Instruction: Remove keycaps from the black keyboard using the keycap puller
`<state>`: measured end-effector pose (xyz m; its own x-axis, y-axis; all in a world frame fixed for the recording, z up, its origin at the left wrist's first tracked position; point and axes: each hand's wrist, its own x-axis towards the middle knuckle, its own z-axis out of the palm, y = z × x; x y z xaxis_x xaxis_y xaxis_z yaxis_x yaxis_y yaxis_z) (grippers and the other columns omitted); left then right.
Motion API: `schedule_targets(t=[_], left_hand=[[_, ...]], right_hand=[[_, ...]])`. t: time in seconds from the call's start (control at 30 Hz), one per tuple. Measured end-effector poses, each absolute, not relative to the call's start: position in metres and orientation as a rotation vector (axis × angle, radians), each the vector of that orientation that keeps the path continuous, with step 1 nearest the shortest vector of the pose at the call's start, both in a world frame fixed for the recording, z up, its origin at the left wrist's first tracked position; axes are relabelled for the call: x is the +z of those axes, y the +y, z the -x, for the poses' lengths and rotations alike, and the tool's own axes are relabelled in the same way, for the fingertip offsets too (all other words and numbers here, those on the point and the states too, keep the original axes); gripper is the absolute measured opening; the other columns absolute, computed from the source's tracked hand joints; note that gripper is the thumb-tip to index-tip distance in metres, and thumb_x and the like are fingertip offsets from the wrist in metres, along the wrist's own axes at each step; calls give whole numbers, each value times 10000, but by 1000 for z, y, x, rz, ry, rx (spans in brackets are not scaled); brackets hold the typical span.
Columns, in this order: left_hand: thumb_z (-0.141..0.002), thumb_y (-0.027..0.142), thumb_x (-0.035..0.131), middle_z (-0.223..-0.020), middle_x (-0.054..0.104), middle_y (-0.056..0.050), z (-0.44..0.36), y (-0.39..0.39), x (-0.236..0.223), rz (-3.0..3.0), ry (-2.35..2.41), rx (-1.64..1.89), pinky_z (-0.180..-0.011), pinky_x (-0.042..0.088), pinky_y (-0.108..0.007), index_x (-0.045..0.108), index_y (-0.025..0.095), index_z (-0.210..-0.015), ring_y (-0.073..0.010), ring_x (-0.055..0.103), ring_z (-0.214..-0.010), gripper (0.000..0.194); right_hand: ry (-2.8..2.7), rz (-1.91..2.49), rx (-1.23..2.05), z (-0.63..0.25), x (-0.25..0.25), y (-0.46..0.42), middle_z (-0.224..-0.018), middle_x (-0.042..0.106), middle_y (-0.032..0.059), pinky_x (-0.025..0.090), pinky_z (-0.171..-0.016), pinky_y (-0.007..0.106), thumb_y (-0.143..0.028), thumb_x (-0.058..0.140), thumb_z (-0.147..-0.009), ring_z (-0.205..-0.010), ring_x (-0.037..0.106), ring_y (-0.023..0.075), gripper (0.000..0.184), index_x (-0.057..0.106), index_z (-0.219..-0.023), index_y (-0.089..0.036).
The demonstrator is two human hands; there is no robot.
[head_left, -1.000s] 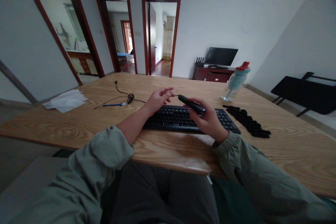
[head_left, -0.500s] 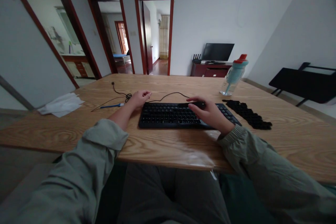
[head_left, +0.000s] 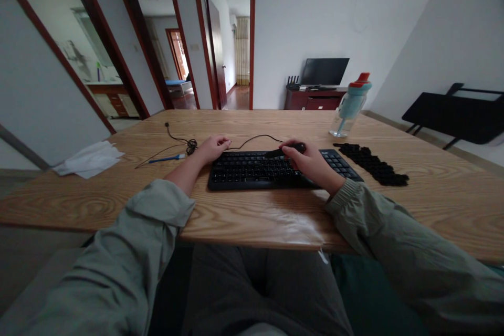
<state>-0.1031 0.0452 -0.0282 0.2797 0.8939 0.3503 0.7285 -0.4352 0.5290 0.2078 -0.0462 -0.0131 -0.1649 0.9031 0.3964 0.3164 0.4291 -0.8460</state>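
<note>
A black keyboard [head_left: 255,181] lies on the wooden table in front of me. At its back left corner rests my left hand [head_left: 214,148], palm down, fingers loosely bent and pointing right, with nothing seen in them. My right hand [head_left: 305,160] is over the right half of the keyboard, closed around a slim black hand tool [head_left: 281,151]. The tool's narrow end points left above the back rows of keys; its exact kind is hard to make out. A black cable [head_left: 255,138] runs behind the keyboard, and its coil [head_left: 191,146] sits beside my left hand.
A blue-handled brush [head_left: 165,158] lies left of my left hand, with white tissues [head_left: 90,159] farther left. On the right are a patch of small black pieces [head_left: 374,165], apparently keycaps, and a water bottle [head_left: 348,107]. The table's front edge [head_left: 252,245] is near my lap.
My right hand has shifted slightly, and the black tool now slants, its left end lower over the keys. The left hand stays at the corner. The whole view has shifted a little.
</note>
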Motion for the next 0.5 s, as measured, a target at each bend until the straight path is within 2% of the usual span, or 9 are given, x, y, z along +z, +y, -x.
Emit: schedule_targets(t=[0.27, 0.4, 0.5], left_hand=[[-850, 447, 508, -919, 720, -93, 101, 41, -25, -2294, 1535, 883, -776, 481, -320, 716, 131, -990, -197, 607, -788, 404], [-858, 487, 519, -900, 712, -87, 96, 34, -21, -2308, 1500, 936, -743, 493, -324, 696, 138, -1087, -191, 610, -767, 453], [-817, 557, 587, -1052, 692, -96, 77, 16, -13, -2436, 1290, 1018, -786, 509, -345, 647, 168, -1194, -202, 624, -860, 545]], right_hand=[[-1700, 987, 687, -207, -17, -42, -689, 602, 16, 379, -490, 242, -500, 599, -842, -547, 488, 112, 358, 677, -968, -175], [-1707, 975, 644, -206, -17, -43, -714, 620, 27, 405, -522, 253, -504, 597, -847, -581, 513, 125, 361, 680, -973, -176], [-1701, 984, 641, -205, -16, -44, -725, 628, 32, 411, -529, 258, -512, 599, -844, -581, 518, 126, 370, 680, -973, -175]])
